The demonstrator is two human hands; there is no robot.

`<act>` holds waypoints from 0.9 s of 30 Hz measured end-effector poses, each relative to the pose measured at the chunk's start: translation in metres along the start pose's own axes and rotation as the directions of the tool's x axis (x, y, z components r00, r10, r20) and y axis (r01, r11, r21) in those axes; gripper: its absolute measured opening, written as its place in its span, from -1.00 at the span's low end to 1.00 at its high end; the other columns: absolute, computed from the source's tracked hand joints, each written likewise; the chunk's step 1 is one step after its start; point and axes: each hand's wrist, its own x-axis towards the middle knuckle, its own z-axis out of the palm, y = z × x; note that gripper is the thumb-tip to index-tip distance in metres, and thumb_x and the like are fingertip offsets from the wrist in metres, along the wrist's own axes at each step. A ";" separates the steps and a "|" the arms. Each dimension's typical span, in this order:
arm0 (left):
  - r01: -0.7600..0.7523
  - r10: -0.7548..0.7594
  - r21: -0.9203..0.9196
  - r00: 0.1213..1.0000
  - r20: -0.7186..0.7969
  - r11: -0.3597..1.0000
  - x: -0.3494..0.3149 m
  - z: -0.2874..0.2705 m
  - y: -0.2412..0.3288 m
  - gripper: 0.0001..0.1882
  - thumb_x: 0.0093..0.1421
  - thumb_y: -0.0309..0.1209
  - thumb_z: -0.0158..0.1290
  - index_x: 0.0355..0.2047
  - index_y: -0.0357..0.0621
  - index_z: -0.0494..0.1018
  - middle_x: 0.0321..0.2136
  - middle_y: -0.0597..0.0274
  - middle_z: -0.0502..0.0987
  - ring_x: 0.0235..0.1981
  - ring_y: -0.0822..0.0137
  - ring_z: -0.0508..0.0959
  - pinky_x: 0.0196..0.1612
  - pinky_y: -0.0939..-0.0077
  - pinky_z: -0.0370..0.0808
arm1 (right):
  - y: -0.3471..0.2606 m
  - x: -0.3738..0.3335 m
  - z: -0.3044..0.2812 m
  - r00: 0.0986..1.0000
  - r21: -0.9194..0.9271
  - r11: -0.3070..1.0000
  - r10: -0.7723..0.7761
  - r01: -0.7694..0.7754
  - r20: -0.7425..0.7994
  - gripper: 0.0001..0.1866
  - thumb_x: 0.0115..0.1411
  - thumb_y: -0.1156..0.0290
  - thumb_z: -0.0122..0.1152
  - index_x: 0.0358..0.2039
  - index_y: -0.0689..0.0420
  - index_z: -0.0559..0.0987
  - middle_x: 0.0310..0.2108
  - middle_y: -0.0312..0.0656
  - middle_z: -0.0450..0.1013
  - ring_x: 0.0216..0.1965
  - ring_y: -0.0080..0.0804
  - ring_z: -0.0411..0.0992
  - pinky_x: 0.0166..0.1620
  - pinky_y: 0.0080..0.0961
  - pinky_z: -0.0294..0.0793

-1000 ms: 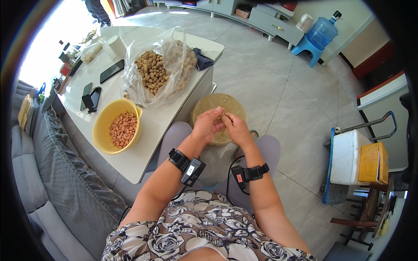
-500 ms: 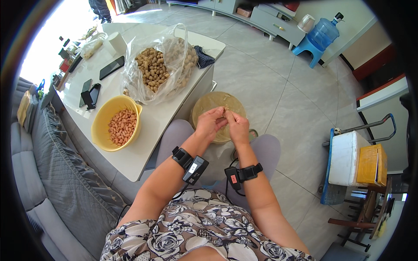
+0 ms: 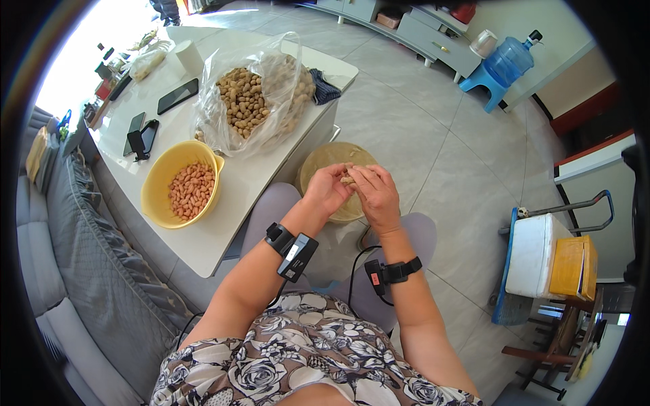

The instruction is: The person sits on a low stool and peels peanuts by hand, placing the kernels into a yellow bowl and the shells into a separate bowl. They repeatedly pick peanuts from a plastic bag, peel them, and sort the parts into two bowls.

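Observation:
Both hands meet over a round yellowish bin [image 3: 313, 161] between my knees. A peanut in its shell [image 3: 347, 181] shows between the fingertips, partly covered by them. My left hand [image 3: 326, 189] is turned partly palm up, its fingers closed on the peanut. From the right, my right hand [image 3: 378, 196] lays its bent fingers over the same peanut. To the left, a yellow bowl [image 3: 153, 191] on the table holds shelled pink peanuts [image 3: 191, 189]. Behind it, an open clear plastic bag [image 3: 283, 101] is full of unshelled peanuts [image 3: 242, 101].
The pale table [image 3: 233, 177] reaches close to my left knee. On it are a black phone [image 3: 178, 96], a phone stand [image 3: 140, 142], a white paper roll [image 3: 189, 58] and a dark striped cloth [image 3: 325, 88]. A trolley with a white box [image 3: 536, 256] stands at right.
My right hand has turned, its back now facing up and its fingers spread further over the left fingertips. A peanut shell now shows between the hands. The view has shifted slightly.

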 end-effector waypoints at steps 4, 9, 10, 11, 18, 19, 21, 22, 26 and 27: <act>0.053 -0.052 -0.064 0.999 0.008 0.997 0.004 -0.005 -0.002 -0.90 0.21 -0.49 -0.15 -0.35 -0.27 0.33 -0.37 0.13 0.44 -0.35 0.30 0.45 -0.22 0.42 0.47 | -0.002 0.009 -0.004 1.000 0.014 1.000 0.018 -0.018 0.012 -0.73 0.00 0.50 0.17 -0.22 0.11 0.53 -0.27 -0.25 0.47 -0.19 -0.24 0.38 -0.15 -0.41 0.41; 0.040 -0.041 -0.053 0.999 -0.014 0.998 0.007 -0.011 -0.001 -0.90 0.20 -0.51 -0.13 -0.39 -0.27 0.35 -0.44 0.18 0.44 -0.40 0.35 0.46 -0.25 0.45 0.50 | -0.005 0.010 0.003 0.994 0.050 0.993 0.105 -0.106 0.024 -0.76 0.03 0.47 0.14 -0.22 0.12 0.51 -0.32 -0.20 0.47 -0.24 -0.21 0.39 -0.22 -0.39 0.42; 0.035 -0.035 -0.029 0.999 -0.012 0.999 0.006 -0.011 0.000 -0.90 0.20 -0.50 -0.13 -0.40 -0.27 0.36 -0.45 0.18 0.44 -0.41 0.36 0.46 -0.25 0.46 0.51 | -0.005 0.009 0.005 0.988 0.038 0.988 0.151 -0.152 0.046 -0.76 0.04 0.45 0.14 -0.23 0.13 0.51 -0.33 -0.19 0.47 -0.24 -0.20 0.40 -0.23 -0.38 0.42; 0.042 -0.042 -0.007 0.999 -0.023 0.999 0.005 -0.012 0.000 -0.89 0.20 -0.51 -0.13 -0.39 -0.29 0.36 -0.44 0.17 0.45 -0.39 0.35 0.47 -0.23 0.46 0.51 | -0.005 0.008 0.007 0.978 0.027 0.980 0.197 -0.199 0.066 -0.77 0.04 0.43 0.14 -0.24 0.13 0.51 -0.34 -0.18 0.47 -0.25 -0.19 0.40 -0.24 -0.37 0.42; 0.085 -0.077 0.111 0.994 -0.078 0.990 -0.001 -0.009 0.005 -0.77 0.22 -0.52 -0.18 -0.17 -0.46 0.30 -0.26 0.04 0.44 -0.18 0.22 0.49 -0.11 0.39 0.51 | 0.013 0.009 0.019 0.773 0.043 0.791 0.582 -0.610 0.251 -0.67 0.05 0.30 0.12 -0.18 0.19 0.46 -0.28 -0.09 0.45 -0.21 -0.08 0.40 -0.20 -0.28 0.41; 0.088 -0.076 0.133 0.993 -0.094 0.987 -0.001 -0.009 0.007 -0.74 0.23 -0.52 -0.20 -0.13 -0.49 0.27 -0.23 0.01 0.43 -0.15 0.19 0.48 -0.09 0.36 0.51 | 0.015 0.008 0.019 0.803 0.007 0.819 0.560 -0.574 0.204 -0.63 0.06 0.30 0.13 -0.14 0.19 0.44 -0.23 -0.06 0.43 -0.18 -0.10 0.39 -0.17 -0.31 0.40; 0.054 -0.028 0.203 0.991 -0.129 0.978 -0.001 -0.013 0.007 -0.72 0.23 -0.53 -0.21 -0.08 -0.46 0.26 -0.21 0.01 0.43 -0.14 0.15 0.48 -0.10 0.34 0.50 | 0.016 0.006 0.020 0.835 -0.084 0.844 0.537 -0.530 0.125 -0.57 0.06 0.30 0.15 -0.06 0.20 0.41 -0.13 0.00 0.40 -0.11 -0.14 0.38 -0.11 -0.37 0.40; 0.038 -0.003 0.239 0.989 -0.147 0.970 -0.001 -0.015 0.008 -0.70 0.24 -0.53 -0.21 -0.05 -0.45 0.25 -0.20 0.01 0.43 -0.14 0.14 0.48 -0.11 0.34 0.50 | 0.018 0.004 0.021 0.839 -0.075 0.850 0.527 -0.521 0.138 -0.55 0.07 0.29 0.15 -0.04 0.21 0.39 -0.09 0.01 0.37 -0.09 -0.12 0.37 -0.09 -0.36 0.39; -0.107 0.185 0.670 0.982 -0.046 0.735 0.010 -0.024 0.004 -0.72 0.21 -0.56 -0.19 -0.07 -0.31 0.33 -0.23 0.07 0.48 -0.12 0.22 0.48 -0.13 0.33 0.48 | 0.021 -0.003 0.027 0.838 -0.048 0.854 0.517 -0.517 0.175 -0.52 0.08 0.29 0.14 -0.01 0.23 0.36 -0.01 0.02 0.32 -0.07 -0.10 0.36 -0.06 -0.35 0.37; -0.208 0.252 0.814 0.964 0.079 0.542 0.017 -0.025 0.004 -0.73 0.21 -0.55 -0.18 -0.08 -0.29 0.35 -0.23 0.09 0.48 -0.11 0.25 0.48 -0.12 0.32 0.47 | 0.022 -0.004 0.029 0.827 -0.051 0.845 0.531 -0.532 0.185 -0.53 0.08 0.30 0.14 -0.02 0.23 0.36 -0.02 0.02 0.32 -0.07 -0.10 0.36 -0.06 -0.34 0.38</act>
